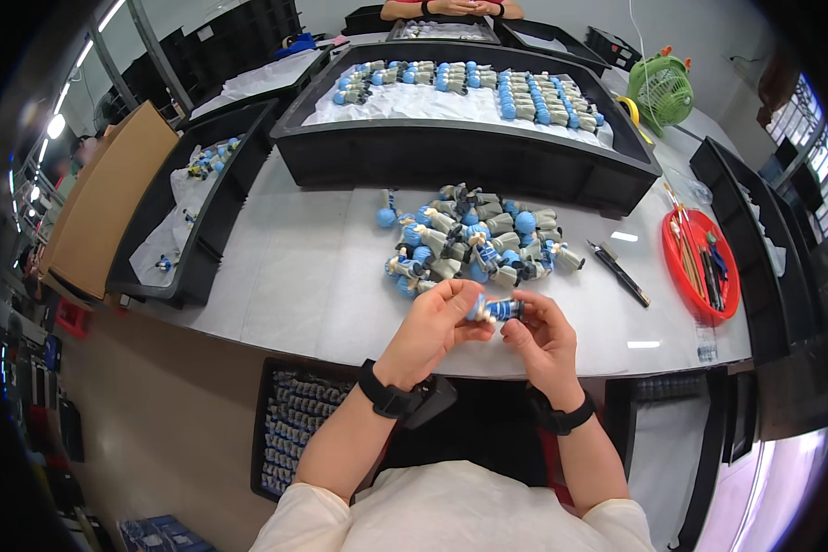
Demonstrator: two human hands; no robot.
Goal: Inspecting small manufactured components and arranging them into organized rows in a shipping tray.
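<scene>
A small toy figurine (499, 310) with a blue head, a blue-and-white body and dark feet lies sideways between my hands, over the table's front edge. My left hand (440, 324) pinches its head end between thumb and fingers. At the foot end, my right hand (546, 342) has its thumb and fingers closed around the dark feet. Just beyond is a loose pile of similar figurines (474, 235) with blue heads and grey bodies, lying in mixed directions on the white table (313, 267). Black bands circle both my wrists.
Behind the pile stands a large black tray (460, 156) with rows of figurines on white lining. A black pen-like tool (619, 273) lies right of the pile, near a red basket (700, 267) of brushes. Another black bin (193, 212) is left; a green fan (662, 90) stands far right.
</scene>
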